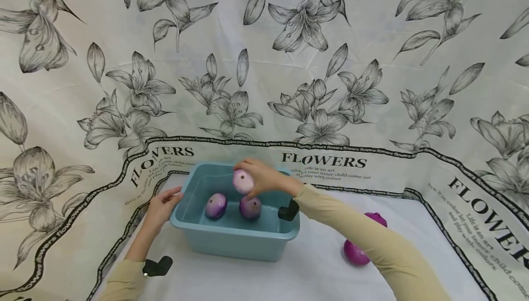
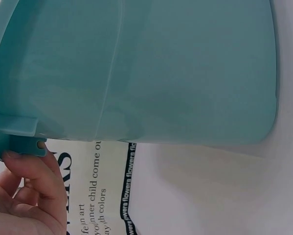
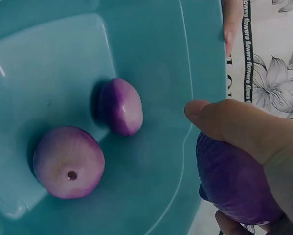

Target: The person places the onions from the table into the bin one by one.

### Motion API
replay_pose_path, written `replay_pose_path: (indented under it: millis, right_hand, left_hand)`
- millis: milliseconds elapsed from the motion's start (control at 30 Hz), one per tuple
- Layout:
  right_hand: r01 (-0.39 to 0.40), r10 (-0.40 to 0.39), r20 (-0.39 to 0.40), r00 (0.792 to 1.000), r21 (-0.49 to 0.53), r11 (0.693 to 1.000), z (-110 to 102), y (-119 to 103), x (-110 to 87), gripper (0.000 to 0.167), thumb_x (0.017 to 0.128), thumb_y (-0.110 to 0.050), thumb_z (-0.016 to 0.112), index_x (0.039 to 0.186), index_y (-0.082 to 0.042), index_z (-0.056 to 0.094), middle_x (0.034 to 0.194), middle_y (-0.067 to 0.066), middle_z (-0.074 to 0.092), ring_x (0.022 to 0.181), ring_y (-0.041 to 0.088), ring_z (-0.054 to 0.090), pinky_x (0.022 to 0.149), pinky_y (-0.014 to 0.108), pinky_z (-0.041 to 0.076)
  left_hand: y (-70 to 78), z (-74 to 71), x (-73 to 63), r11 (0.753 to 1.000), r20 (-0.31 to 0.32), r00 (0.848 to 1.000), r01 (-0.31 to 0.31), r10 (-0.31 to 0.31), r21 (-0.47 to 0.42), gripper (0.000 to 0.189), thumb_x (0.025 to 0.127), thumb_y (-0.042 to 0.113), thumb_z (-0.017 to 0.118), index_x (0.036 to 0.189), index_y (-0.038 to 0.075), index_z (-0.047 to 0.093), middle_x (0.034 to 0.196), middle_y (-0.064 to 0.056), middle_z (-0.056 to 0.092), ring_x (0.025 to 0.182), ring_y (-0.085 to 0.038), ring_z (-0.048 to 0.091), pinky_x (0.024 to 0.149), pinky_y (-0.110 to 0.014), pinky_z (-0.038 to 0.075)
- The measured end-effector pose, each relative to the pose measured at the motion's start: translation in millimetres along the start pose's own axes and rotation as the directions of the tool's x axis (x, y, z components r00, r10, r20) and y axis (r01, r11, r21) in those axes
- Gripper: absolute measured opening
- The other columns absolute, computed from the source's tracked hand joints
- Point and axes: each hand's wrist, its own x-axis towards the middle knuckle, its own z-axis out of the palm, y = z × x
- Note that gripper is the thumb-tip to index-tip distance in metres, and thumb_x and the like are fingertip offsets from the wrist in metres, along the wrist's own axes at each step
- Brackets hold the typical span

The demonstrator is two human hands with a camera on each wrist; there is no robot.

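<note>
A blue-green plastic basin (image 1: 235, 245) stands on the white table. My left hand (image 1: 162, 208) grips its left rim; in the left wrist view the fingers (image 2: 43, 183) curl at the lip beside the basin's outer wall (image 2: 185, 73). Above the basin's far side, my right hand (image 1: 266, 178) holds a red onion (image 1: 242, 181) between thumb and fingers. The right wrist view shows that onion (image 3: 234, 181) partly covered by the hand. Below it, two more red onions, a left one (image 1: 216, 205) and a right one (image 1: 250, 209), lie apart on the basin floor.
Right of the basin, a purple onion (image 1: 355, 253) and another one (image 1: 377, 219) lie on the white table (image 1: 326, 269), partly behind the right sleeve (image 1: 372, 232). A flower-printed cloth (image 1: 231, 108) hangs behind and around the table.
</note>
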Motion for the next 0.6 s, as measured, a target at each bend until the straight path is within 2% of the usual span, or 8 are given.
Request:
replay_pose_path:
  millis: [233, 333, 467, 600]
  right_hand:
    - [-0.010, 0.008, 0.153, 0.988, 0.016, 1.000, 15.2, -0.8, 19.3, 0.087, 0.063, -0.017, 0.088, 0.139, -0.009, 0.046, 0.131, 0.011, 0.050, 0.118, 0.024, 0.049, 0.095, 0.040, 0.047]
    - [-0.022, 0.018, 0.185, 0.983, 0.016, 1.000, 21.5, 2.2, 25.1, 0.088, 0.064, -0.015, 0.088, 0.140, -0.009, 0.044, 0.131, 0.011, 0.049, 0.117, 0.023, 0.049, 0.094, 0.039, 0.047]
    - [-0.039, 0.036, 0.218, 0.975, 0.012, 0.999, 33.8, 6.0, 30.6, 0.092, 0.064, -0.014, 0.087, 0.142, -0.004, 0.040, 0.137, 0.014, 0.046, 0.123, 0.027, 0.047, 0.098, 0.041, 0.046]
    - [-0.080, 0.091, 0.270, 0.958, -0.054, 0.995, 47.2, 8.0, 34.9, 0.095, 0.066, -0.017, 0.086, 0.144, 0.000, 0.034, 0.142, 0.016, 0.043, 0.130, 0.028, 0.043, 0.106, 0.041, 0.041]
  left_hand:
    - [2.2, -0.5, 0.8, 1.000, -0.006, 1.000, -0.001, 0.001, 0.009, 0.046, 0.098, 0.025, 0.056, 0.136, 0.000, 0.052, 0.115, -0.021, 0.061, 0.083, -0.010, 0.060, 0.063, -0.023, 0.053]
    - [2.1, -0.6, 1.7, 1.000, -0.004, 1.000, -0.003, 0.003, 0.009, 0.046, 0.098, 0.027, 0.056, 0.136, 0.001, 0.052, 0.116, -0.022, 0.061, 0.084, -0.010, 0.061, 0.064, -0.023, 0.053]
    - [0.7, -0.8, 1.5, 1.000, 0.003, 1.000, -0.007, 0.007, 0.004, 0.047, 0.097, 0.027, 0.057, 0.136, 0.001, 0.052, 0.118, -0.023, 0.060, 0.085, -0.011, 0.061, 0.064, -0.023, 0.054]
    - [-1.2, -1.2, 0.7, 1.000, 0.013, 1.000, -0.007, 0.007, 0.000, 0.047, 0.098, 0.027, 0.056, 0.136, 0.001, 0.051, 0.119, -0.024, 0.060, 0.086, -0.012, 0.062, 0.064, -0.024, 0.055]
